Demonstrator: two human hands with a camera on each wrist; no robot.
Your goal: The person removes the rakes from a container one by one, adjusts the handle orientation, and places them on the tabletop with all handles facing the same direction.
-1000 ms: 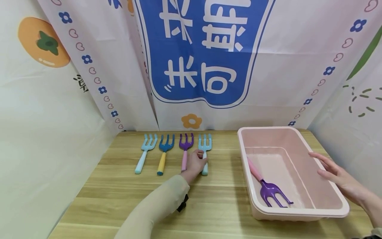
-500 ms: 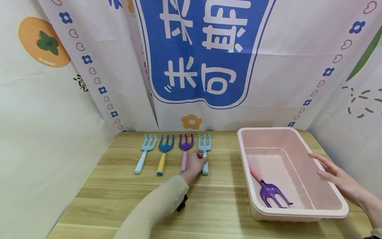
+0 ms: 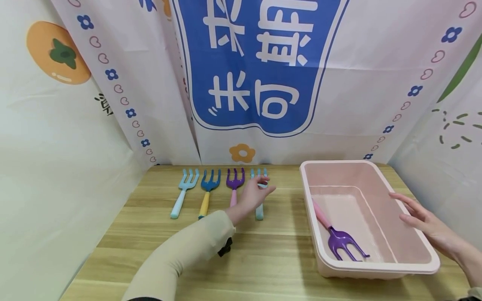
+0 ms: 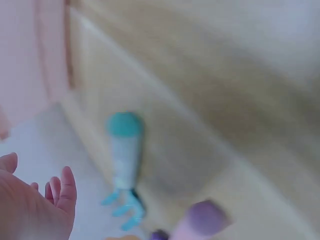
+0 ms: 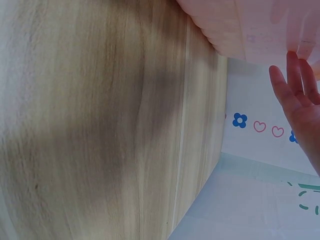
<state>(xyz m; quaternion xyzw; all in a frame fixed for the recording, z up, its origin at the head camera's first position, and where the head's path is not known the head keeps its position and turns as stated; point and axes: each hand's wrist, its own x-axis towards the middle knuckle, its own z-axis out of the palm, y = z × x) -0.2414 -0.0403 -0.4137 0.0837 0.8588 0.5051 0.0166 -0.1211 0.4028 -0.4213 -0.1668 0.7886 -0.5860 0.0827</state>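
My left hand (image 3: 253, 195) hovers over a light blue hand rake (image 3: 259, 212) with a pale handle, its fingers loosely bent and holding nothing. In the left wrist view that light blue rake lies on the table, apart from the hand (image 4: 37, 207). To its left lie a purple hand rake (image 3: 235, 182) with a pink handle, partly behind the wrist, a dark blue one (image 3: 205, 202) with a yellow handle and another light blue one (image 3: 178, 203). My right hand (image 3: 433, 225) rests on the right rim of a pink plastic bin (image 3: 309, 223), fingers extended against it.
Inside the bin lies another purple hand rake (image 3: 340, 241) with a pink handle. The wooden table (image 3: 263, 267) ends at a printed cloth backdrop (image 3: 278, 146), with more cloth walls on both sides.
My left hand has let go of the right-hand light blue rake and moved up and slightly right over it. The rake stays on the table. My right hand and the bin have not moved.
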